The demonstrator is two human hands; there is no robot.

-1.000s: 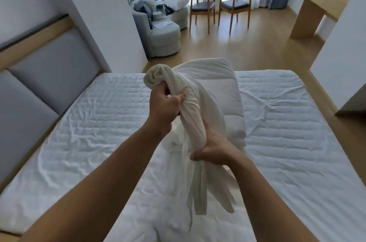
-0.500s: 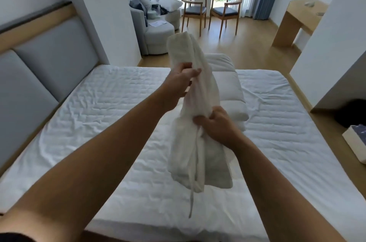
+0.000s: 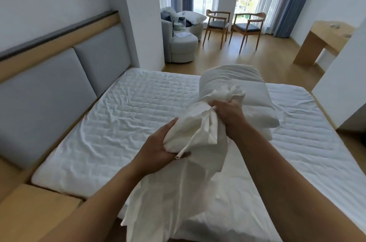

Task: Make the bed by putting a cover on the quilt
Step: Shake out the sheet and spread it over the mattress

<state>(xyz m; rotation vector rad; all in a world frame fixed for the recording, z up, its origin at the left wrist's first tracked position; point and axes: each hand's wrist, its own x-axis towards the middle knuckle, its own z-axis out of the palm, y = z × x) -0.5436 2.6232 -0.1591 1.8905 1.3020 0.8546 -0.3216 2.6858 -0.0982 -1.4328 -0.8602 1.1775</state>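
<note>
A person stood at the near edge of a bare mattress with a bunched white cover held between both hands; the right hand was fisted tight round the gathered neck of the cloth, a crumpled tuft sprouting past the knuckles; the left hand, nearer the body and lower, cupped the bundle from beneath, palm up, with its thumb along the near side and its fingers curled under a fold.

The cover's long axis ran from the right fist back toward the person, past the left palm, its loose tail hanging below both grips and draping over the mattress edge; a narrow hem or tie end poked out at the left fingers.

The folded quilt lay on the mattress just beyond the right fist, on its far side and slightly to its right, seemingly uncovered; its stack appeared to run away from the hands toward the far edge of the bed. The right hand was plainly the nearer to it; spreading the cover toward the quilt would likely mean moving away from the body. A padded headboard stood well to the left of both grips.
</note>
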